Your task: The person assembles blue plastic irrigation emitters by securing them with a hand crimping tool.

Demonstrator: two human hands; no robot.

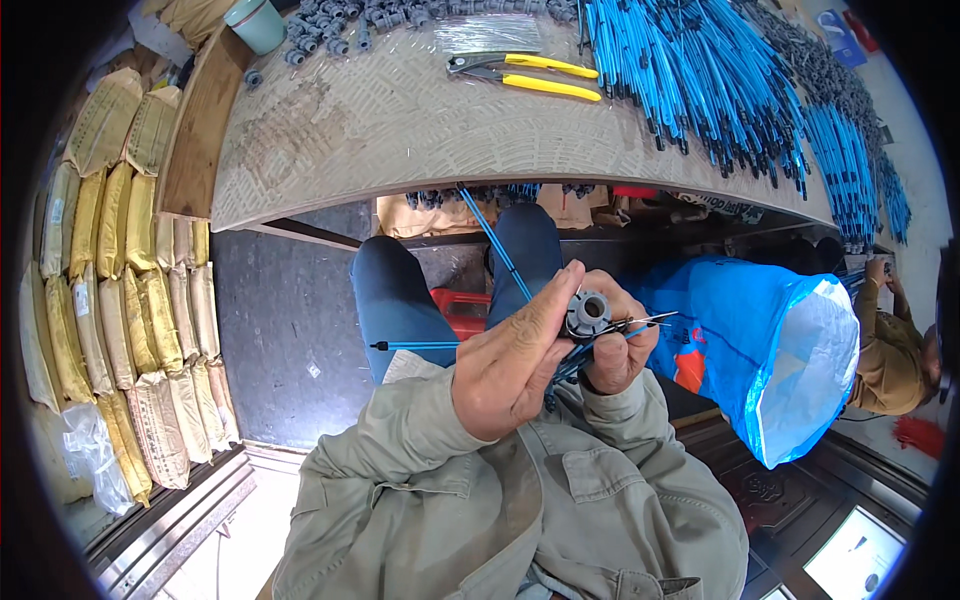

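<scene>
sitting at the near side of a grey patterned table (400,130), having stacked tan and yellow sacks (130,280) along the left and a crumpled clear plastic bag (97,450) against the near part of the stack. at the table's left edge, having a wooden board (200,120), with a pale green cup (255,25) just beside its far end. facing, from there rightward on the far side, scattered grey fittings (330,30), a flat bundle of thin pale sticks (488,34) and, just nearer, cutters with yellow handles (550,87).

in the middle, wearing dark blue trousers (400,300) and a grey-green jacket (490,500). holding the left hand (505,370) nearly flat, fingers straight and close together, against the left side of a dark grey ribbed fitting (577,316); not being able to tell how firmly. raising that fitting above the lap, round opening upward, with thin blue rods (500,250) reaching out from behind the left hand, one toward the table and one leftward. curling the right hand (622,345) narrowly around the fitting's right side, with thin metal wires (652,321) jutting out rightward between thumb and fingers.

farther right, facing a heap of black-tipped blue rods (690,90) on the table, and sitting beside an open blue bag (735,330) with a white lining. at the far right, having another person (890,355) in brown nearby.
</scene>
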